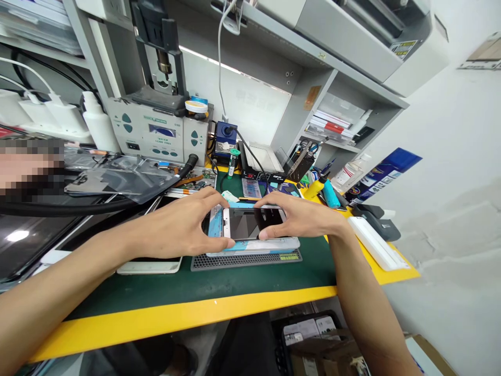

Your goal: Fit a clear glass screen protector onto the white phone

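Note:
A smartphone (245, 223) with a white edge and a dark, glossy screen lies sideways between my hands, screen up. My left hand (191, 222) grips its left end, thumb at the near edge and fingers at the far edge. On the right half, my right hand (291, 216) holds it the same way, with the thumb over the near edge of the screen. Beneath the phone is a flat blue-and-white pack (254, 245), which rests on a grey perforated plate (246, 261). My fingers hide parts of the phone's ends.
A green mat (219, 282) with a yellow border covers the bench. Several phones and a black hose (97, 208) lie to the left. Behind stand a rework station (156, 130) and a blue soldering unit (226, 138). A yellow bottle (315, 188) and a white bar (376, 243) are at right.

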The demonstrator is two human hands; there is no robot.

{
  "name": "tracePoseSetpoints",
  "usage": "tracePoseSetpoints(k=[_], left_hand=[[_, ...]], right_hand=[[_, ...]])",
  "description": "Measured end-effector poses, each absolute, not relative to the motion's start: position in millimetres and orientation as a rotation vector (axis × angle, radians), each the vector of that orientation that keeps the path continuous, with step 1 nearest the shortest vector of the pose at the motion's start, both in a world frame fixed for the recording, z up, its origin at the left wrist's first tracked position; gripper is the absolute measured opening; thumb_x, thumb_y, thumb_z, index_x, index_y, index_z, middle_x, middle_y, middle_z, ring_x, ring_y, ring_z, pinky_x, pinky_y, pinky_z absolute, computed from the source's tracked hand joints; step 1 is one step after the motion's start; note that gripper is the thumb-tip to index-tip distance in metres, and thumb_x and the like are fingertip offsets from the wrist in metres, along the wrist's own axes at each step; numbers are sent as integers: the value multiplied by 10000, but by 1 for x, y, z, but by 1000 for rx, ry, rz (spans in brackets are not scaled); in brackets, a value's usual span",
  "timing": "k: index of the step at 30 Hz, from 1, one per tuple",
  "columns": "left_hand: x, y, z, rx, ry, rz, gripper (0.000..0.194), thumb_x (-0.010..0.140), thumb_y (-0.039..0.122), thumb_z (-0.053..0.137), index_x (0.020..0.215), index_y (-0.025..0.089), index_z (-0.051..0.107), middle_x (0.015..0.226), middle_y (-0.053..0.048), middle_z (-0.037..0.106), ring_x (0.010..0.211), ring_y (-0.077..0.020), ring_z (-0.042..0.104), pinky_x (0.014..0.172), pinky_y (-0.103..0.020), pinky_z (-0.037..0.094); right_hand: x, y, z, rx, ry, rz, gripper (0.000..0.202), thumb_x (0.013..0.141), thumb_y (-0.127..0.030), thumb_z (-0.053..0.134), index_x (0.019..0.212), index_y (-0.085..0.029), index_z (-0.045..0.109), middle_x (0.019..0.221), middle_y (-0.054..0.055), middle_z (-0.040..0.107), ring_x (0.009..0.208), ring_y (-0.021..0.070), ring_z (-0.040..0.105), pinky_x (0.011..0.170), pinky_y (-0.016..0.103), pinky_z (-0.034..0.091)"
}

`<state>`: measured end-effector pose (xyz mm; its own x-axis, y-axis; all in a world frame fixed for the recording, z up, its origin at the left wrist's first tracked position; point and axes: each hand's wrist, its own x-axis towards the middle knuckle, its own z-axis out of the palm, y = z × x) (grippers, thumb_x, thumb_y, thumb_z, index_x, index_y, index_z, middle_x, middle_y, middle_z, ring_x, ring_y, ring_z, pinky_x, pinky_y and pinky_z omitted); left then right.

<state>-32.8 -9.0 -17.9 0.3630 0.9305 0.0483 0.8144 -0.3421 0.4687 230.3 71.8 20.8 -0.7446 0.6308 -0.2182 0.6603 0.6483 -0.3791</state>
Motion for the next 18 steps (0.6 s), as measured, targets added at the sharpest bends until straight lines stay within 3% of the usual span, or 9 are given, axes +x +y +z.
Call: tracePoseSetpoints(k=[18], left_hand=[[-33,-9,-19,2262,1527,448,714,767,712,612,1282,217,573,1324,-118,591,959,-295,666,827,-372,519]], right_hand=[[250,87,26,1115,2726,-827,710,726,-599,797,1338,-287,616,1369,61,620,1262,297,571,1031,411,478]])
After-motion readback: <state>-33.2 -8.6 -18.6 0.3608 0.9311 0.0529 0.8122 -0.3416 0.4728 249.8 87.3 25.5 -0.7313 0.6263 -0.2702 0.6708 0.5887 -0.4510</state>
